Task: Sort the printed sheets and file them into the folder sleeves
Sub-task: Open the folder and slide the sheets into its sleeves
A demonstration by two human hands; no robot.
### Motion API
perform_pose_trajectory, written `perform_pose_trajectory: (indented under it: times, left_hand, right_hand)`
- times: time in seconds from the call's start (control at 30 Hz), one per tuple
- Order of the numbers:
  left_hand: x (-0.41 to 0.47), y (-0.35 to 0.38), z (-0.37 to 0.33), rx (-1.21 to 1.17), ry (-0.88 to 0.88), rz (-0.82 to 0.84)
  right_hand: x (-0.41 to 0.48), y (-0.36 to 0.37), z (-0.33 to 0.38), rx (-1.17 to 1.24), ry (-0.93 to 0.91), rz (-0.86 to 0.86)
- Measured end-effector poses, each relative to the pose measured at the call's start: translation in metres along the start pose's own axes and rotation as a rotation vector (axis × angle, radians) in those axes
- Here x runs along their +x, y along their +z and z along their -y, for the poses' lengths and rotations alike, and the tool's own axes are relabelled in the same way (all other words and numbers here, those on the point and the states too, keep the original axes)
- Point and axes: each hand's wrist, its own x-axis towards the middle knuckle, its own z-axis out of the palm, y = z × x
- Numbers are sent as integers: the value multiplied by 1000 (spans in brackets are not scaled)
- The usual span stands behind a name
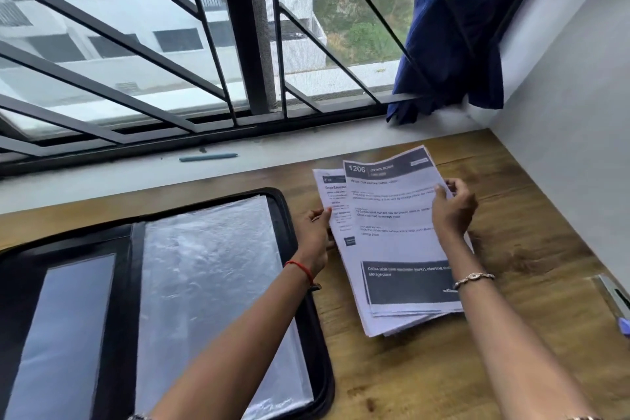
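Paper sheets [392, 242] look thin and floppy (easy to crease); left hand [315, 235] holds one edge, right hand [453, 206] pinches the other

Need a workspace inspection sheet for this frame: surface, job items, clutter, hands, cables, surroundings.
Surface: wooden desk, set into a corner under a window.
Job's things: printed sheets stacked to the right of the folder. The top sheet is headed 1206. The folder lies open with its clear sleeves facing up.
Clutter: pen on the sill. A small object at the desk's right edge cannot be identified.
Grippers: left hand grips the left edge of the printed sheets. Right hand pinches the top sheet's right edge.
Cables: nothing seen.
Surroundings: window bars, blue cloth hanging on them, grey wall to the right.
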Motion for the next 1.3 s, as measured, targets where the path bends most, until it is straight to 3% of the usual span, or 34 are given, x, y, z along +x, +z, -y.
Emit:
perform_pose_trajectory:
  times: [0.17,0.33,0.53,0.63,0.8,0.87,0.93,1.07,1.2,1.3]
  left_hand:
    - [-6,2,3,184,83,59]
    - [-11,-3,-11,336,231,48]
    - [-27,-30,-45,257,256,300]
    - [-33,-60,-57,257,359,261]
    - [-42,-123,-73,97,405,165]
    - [-44,-143,-77,80,393,107]
    - [-44,-159,-80,85,368,65]
    - [-36,-185,-82,227,344,-44]
    - [-21,-220,-81,661,454,-390]
    - [-11,-241,-82,937,526,-380]
  right_hand:
    - [10,-9,-1,-6,2,-32]
    - [22,-7,10,282,251,-1]
    - [2,19,52,547,376,176]
    - [-17,29,75,541,322,370]
    - [-42,40,105,463,269,1052]
    - [-59,50,111,447,271,1184]
    - [-76,60,117,469,282,1211]
    - [-88,79,125,439,249,1093]
    - [-83,85,126,514,272,1014]
    - [-78,82,128,630,337,1007]
